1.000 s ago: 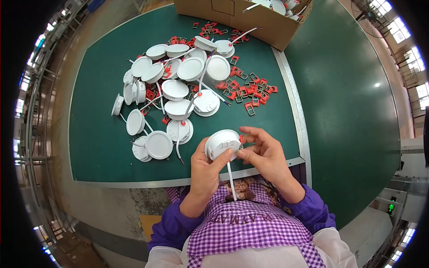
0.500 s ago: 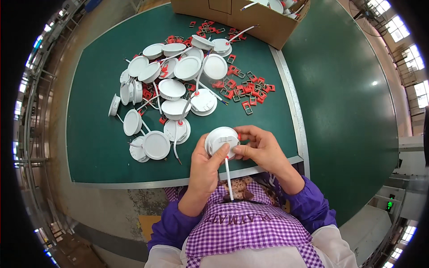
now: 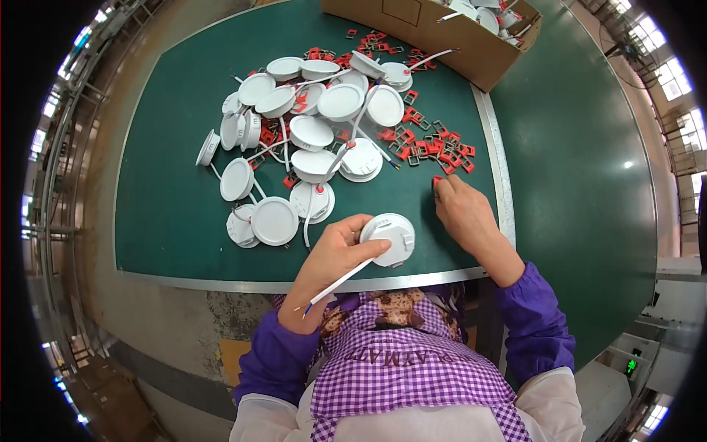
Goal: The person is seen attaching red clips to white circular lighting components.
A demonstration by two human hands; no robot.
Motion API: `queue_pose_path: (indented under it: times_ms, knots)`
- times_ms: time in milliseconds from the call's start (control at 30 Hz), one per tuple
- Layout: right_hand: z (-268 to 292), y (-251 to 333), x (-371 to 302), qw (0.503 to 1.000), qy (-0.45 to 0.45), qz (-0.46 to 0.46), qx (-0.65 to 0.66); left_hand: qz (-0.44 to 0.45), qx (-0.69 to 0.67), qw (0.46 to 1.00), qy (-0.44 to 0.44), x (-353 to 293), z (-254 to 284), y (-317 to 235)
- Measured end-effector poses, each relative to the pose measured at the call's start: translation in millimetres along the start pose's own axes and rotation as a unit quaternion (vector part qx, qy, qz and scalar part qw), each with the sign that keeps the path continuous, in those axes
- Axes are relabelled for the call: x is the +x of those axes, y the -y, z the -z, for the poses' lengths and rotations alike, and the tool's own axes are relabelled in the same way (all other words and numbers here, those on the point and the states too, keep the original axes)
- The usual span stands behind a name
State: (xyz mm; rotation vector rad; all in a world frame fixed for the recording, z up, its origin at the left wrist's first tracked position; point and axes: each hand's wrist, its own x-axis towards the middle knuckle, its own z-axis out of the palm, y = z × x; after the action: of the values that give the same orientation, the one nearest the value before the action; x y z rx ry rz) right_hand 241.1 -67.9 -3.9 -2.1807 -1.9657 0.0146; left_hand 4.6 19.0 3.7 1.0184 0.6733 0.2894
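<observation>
My left hand (image 3: 333, 256) grips a round white LED downlight (image 3: 398, 237) by its rim, thumb over its back face, above the table's near edge. A white cable (image 3: 342, 283) with bare wire ends runs from the lamp down across the left hand. Off to the right, my right hand (image 3: 469, 219) is over the table, its fingertips closed on a red spring clip (image 3: 437, 180), mostly covered by the fingers. Just beyond lies a scatter of red clips with metal loops (image 3: 445, 152). More white downlights (image 3: 275, 221) lie heaped to the left, several with cables.
The green tabletop (image 3: 169, 243) has a metal edge strip (image 3: 495, 147) at its right, with another green surface (image 3: 574, 184) beyond it. At the back right a cardboard box (image 3: 442, 37) holds more white lamps. Further red clips (image 3: 320, 54) lie behind the heap.
My right hand has left the lamp and reached out to a red clip lying on the table. The left hand still holds the lamp, now turned so its cable points down-left. The view has shifted slightly.
</observation>
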Motion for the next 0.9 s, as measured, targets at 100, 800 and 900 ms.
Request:
queue_pose_path:
  times_ms: [100,800,900]
  knots:
    - [14.1,15.9,-3.8,0.975,-0.051,-0.07,0.204,-0.013,-0.073,0.997,0.033,4.9,0.5,12.2]
    - [24.6,66.4,-11.8,0.907,-0.195,-0.071,0.366,-0.175,-0.013,0.979,-0.106,-11.5,-33.5,18.7]
    - [30.3,70.8,-15.5,0.919,-0.126,-0.048,0.37,-0.19,0.048,0.97,-0.146,-10.4,-32.7,18.5]
